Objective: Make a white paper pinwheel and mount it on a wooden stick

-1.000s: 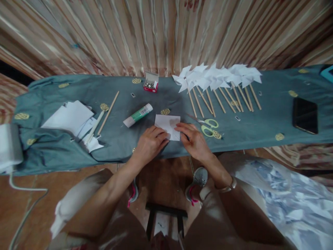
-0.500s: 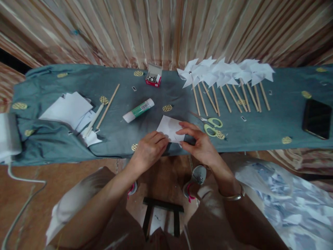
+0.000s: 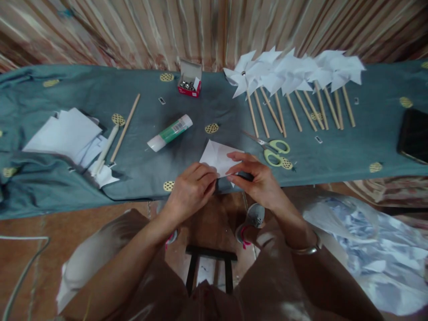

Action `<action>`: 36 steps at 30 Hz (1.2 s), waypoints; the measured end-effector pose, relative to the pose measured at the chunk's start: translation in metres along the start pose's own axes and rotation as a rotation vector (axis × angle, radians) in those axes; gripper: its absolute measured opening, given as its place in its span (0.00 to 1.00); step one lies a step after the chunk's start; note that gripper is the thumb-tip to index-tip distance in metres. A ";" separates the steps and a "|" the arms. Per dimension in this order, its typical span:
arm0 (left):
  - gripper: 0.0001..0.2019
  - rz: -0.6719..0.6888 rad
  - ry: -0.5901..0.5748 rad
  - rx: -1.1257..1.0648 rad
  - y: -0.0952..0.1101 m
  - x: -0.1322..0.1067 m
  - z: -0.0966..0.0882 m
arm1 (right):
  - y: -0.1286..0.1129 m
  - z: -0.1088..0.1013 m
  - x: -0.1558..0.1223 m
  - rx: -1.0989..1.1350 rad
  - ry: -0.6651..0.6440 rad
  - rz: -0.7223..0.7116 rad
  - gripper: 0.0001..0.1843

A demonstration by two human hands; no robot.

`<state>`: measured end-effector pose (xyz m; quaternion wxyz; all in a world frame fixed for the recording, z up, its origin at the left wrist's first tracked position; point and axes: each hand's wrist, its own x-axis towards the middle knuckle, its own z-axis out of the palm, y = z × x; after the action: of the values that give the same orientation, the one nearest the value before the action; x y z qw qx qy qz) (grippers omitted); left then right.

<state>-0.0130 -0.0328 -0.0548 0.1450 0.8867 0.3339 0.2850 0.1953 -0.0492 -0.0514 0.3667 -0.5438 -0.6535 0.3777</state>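
Observation:
A small white paper square (image 3: 217, 157) lies near the front edge of the teal cloth-covered table (image 3: 140, 169), lifted slightly at its near side. My left hand (image 3: 190, 191) pinches its near left corner, fingers closed. My right hand (image 3: 256, 178) grips the paper's near right edge with thumb and fingers. Green-handled scissors (image 3: 272, 152) lie just right of my right hand. A glue stick (image 3: 170, 132) lies to the left behind the paper.
A row of finished white paper pinwheels on wooden sticks (image 3: 294, 84) lies at the back right. A red box of pins (image 3: 189, 84) stands at the back. Loose paper sheets (image 3: 63, 133) and sticks (image 3: 125, 127) lie left. A black phone (image 3: 414, 136) lies far right. A stool (image 3: 209, 272) stands below.
The paper has been turned and raised off the cloth toward me, and both hands have closed on its near edge. The camera has tilted, shifting the table upward in view.

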 end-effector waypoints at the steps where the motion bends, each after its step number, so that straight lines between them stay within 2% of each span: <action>1: 0.06 -0.002 0.006 -0.005 0.001 0.000 0.000 | 0.000 0.001 0.001 -0.001 0.007 -0.001 0.04; 9: 0.11 -0.024 0.006 0.005 0.006 -0.002 0.001 | 0.000 0.008 0.004 -0.102 0.054 -0.041 0.03; 16: 0.08 0.021 0.009 -0.017 0.005 -0.002 0.003 | -0.001 0.011 0.006 -0.164 0.086 -0.059 0.03; 36: 0.08 -0.051 0.035 -0.067 0.002 0.001 0.006 | -0.006 0.013 0.004 -0.215 0.120 -0.064 0.03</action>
<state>-0.0080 -0.0337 -0.0586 0.1759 0.8675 0.3493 0.3074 0.1805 -0.0469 -0.0519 0.3566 -0.5806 -0.6840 0.2604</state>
